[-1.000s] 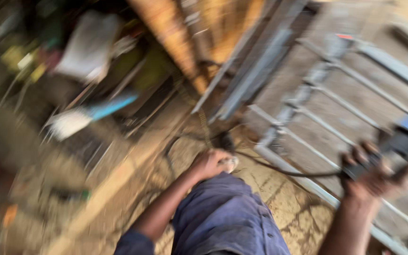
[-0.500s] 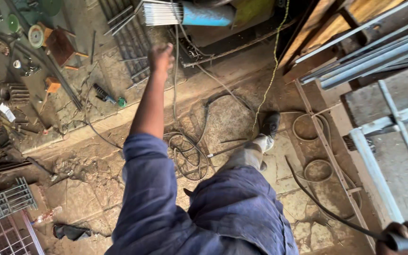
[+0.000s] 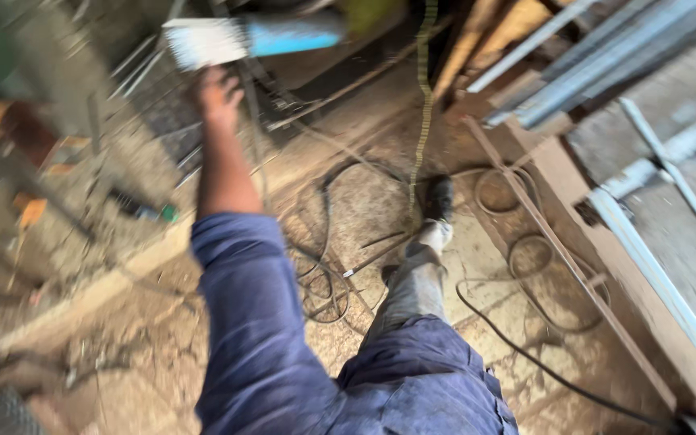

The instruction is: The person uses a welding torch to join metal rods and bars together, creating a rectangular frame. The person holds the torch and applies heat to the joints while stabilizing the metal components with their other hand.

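My left hand [image 3: 217, 97] is stretched far forward on a blue-sleeved arm, just below a brush [image 3: 239, 39] with white bristles and a light blue handle lying at the top of the view. The hand is blurred; its fingers look loosely curled and hold nothing that I can see. My right hand is out of view past the lower right corner. My leg in grey trousers ends in a dark shoe [image 3: 438, 199] on the dusty floor.
Black cables [image 3: 328, 266] coil over the floor [image 3: 122, 346] around my foot. A yellow-green cord [image 3: 423, 105] hangs down the middle. Metal frame bars [image 3: 662, 282] and stacked profiles [image 3: 598, 64] fill the right side. Scattered tools and scrap lie at the left.
My left hand has reached closer to the brush. The right hand with its black tool has dropped out of the lower right corner. The view has shifted slightly and blurred.
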